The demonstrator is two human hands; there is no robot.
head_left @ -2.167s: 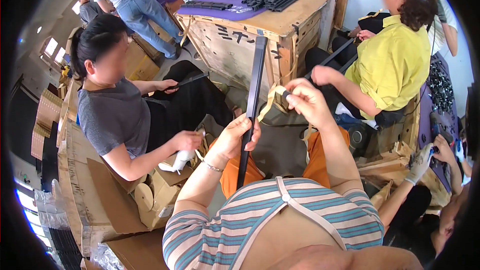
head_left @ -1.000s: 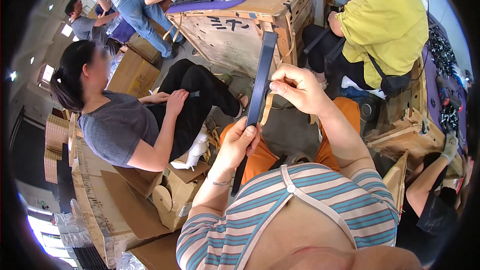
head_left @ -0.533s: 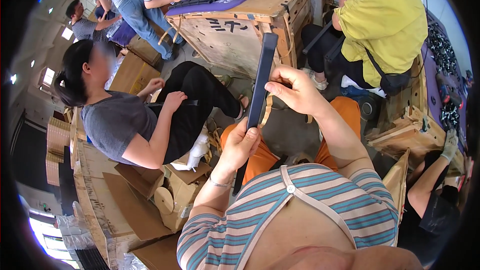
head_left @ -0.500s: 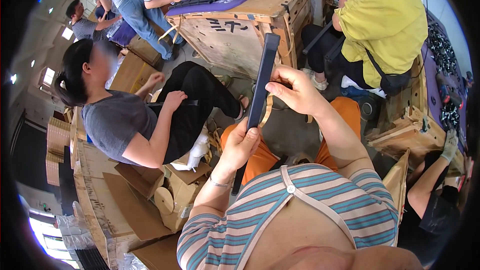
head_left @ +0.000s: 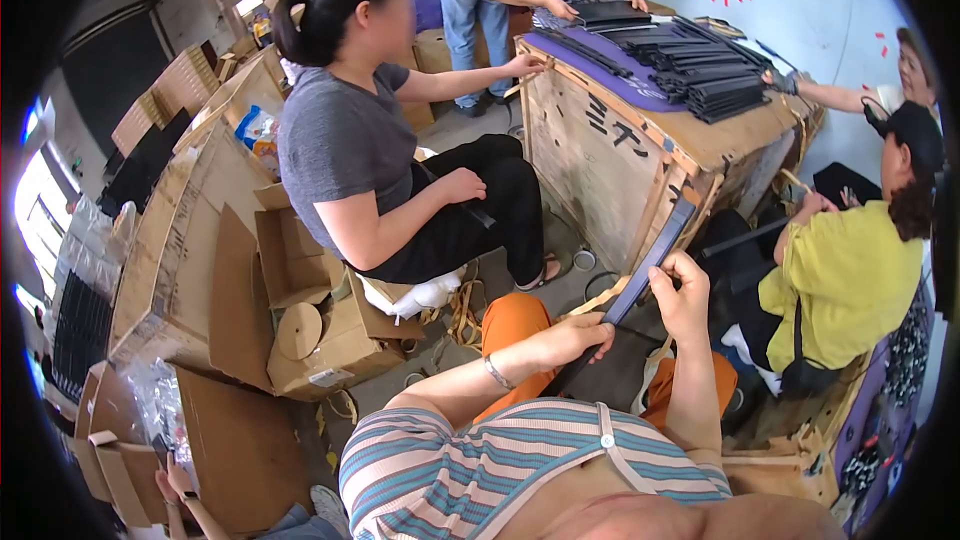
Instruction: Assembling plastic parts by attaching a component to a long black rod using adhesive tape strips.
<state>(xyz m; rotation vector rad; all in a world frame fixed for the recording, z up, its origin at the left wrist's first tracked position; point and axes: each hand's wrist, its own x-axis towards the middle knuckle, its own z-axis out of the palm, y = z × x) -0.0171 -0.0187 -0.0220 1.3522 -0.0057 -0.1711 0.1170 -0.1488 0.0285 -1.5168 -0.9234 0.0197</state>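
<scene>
A long, narrow dark bar (head_left: pixel 648 252) slants up and away from my lap, its far end in front of the wooden crate. My left hand (head_left: pixel 568 342) is wrapped round its lower part. Beside the bar's middle, my right hand (head_left: pixel 682 298) is closed in a pinch, thumb and forefinger at the bar's edge. A thin tan strip (head_left: pixel 600 300) runs along and behind the bar, and a bit of it shows below the right hand. The fingertips partly hide what the pinch holds; it looks like this strip.
A large wooden crate (head_left: pixel 590 150) ahead bears a purple mat and a stack of black bars (head_left: pixel 705 70). A seated person in grey (head_left: pixel 350 160) is at the left, another in yellow (head_left: pixel 850 270) at the right. Open cardboard boxes (head_left: pixel 330 355) stand at the left; others work behind.
My view has swung left. The bar has tilted from near upright to leaning right, both hands still at it. The person in grey has reached an arm out to the crate.
</scene>
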